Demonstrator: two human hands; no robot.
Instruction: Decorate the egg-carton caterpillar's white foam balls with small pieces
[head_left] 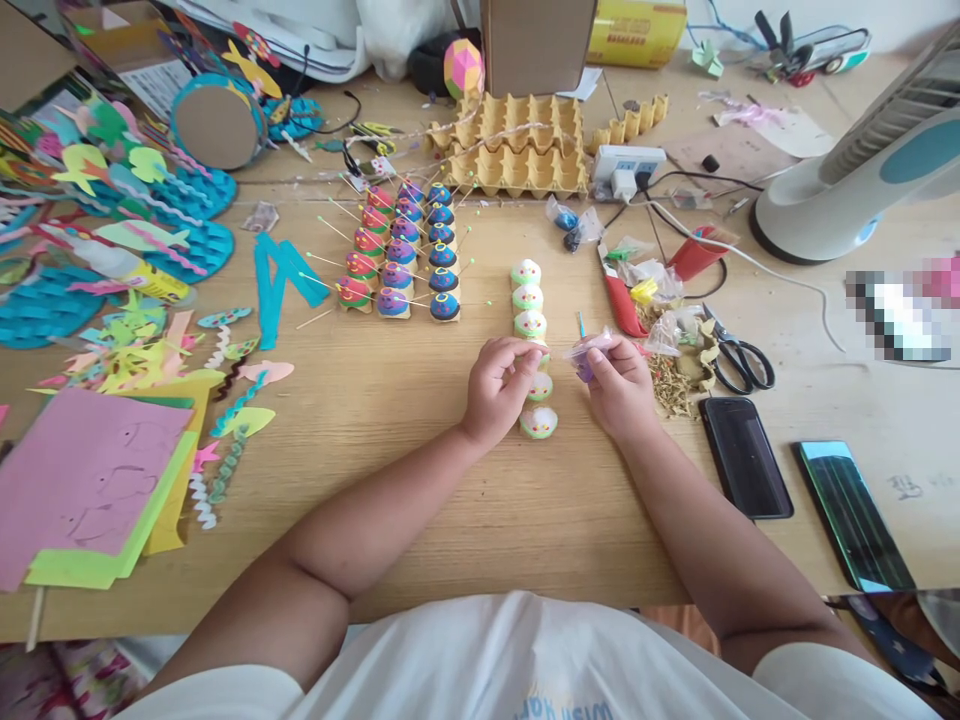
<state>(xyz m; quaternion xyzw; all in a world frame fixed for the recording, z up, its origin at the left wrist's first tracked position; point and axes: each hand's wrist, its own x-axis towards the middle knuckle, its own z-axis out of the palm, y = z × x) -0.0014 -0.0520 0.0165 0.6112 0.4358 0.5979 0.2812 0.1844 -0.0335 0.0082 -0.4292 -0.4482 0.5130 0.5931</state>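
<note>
A column of several white rounded pieces with green rims and small coloured dots (538,422) runs up the middle of the wooden table. My left hand (504,388) is beside and partly over this column, its thumb and fingertips pinched together; what they hold, if anything, is too small to make out. Just right of the column, my right hand (621,385) grips a small clear plastic bag with purple material (584,366) between thumb and fingers. A thin blue stick (580,323) stands out above the bag. Part of the column is hidden behind my left fingertips.
Rows of painted egg-cup figures with pins (397,276) stand behind, left of centre. Egg trays (517,145) lie farther back. Scissors (739,362), a black phone (746,458) and a second phone (853,515) lie right. Coloured paper (112,470) is left; a fan (847,185) stands back right.
</note>
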